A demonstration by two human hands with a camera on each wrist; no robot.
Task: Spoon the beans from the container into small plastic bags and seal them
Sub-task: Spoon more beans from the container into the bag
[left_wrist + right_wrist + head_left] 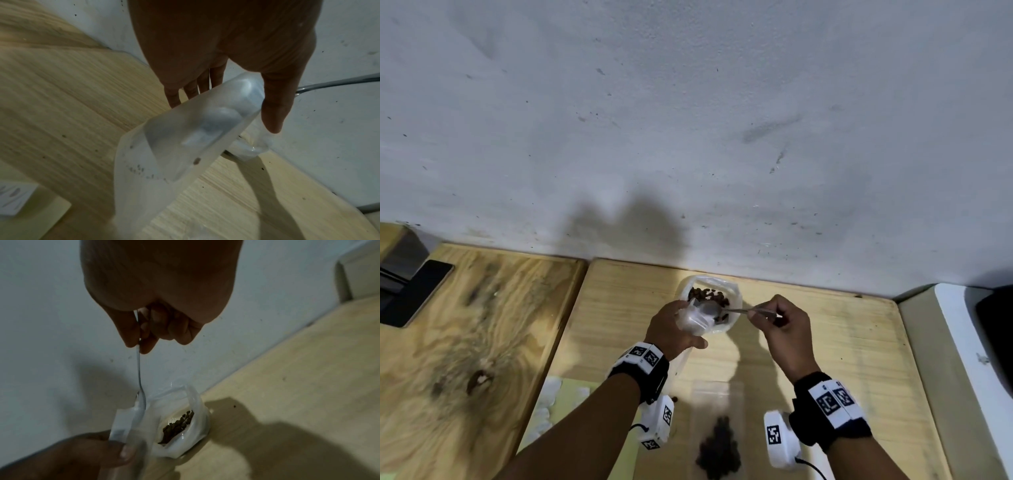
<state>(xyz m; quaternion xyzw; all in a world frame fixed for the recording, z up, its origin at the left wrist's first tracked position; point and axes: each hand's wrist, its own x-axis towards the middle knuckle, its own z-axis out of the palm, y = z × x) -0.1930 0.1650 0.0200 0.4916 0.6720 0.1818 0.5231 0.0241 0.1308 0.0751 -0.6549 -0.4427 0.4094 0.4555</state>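
Observation:
A clear container (734, 301) lined with plastic holds dark beans (709, 295) near the wall; the beans (177, 426) show in the right wrist view too. My left hand (674, 329) grips the mouth of a small clear plastic bag (697, 320) just in front of the container; the bag (174, 154) hangs down from my thumb and fingers. My right hand (786, 320) pinches the handle of a metal spoon (736, 311). The spoon (139, 374) has its bowl at the bag's mouth. A second bag (719, 442) with beans lies flat on the table nearer me.
The pale wooden table (842, 342) meets a white wall (688, 137) right behind the container. A darker wooden board (465, 342) lies to the left with a black object (414, 291) on it. A white appliance (969, 342) stands at the right edge. A pale green sheet (571, 411) lies near my left forearm.

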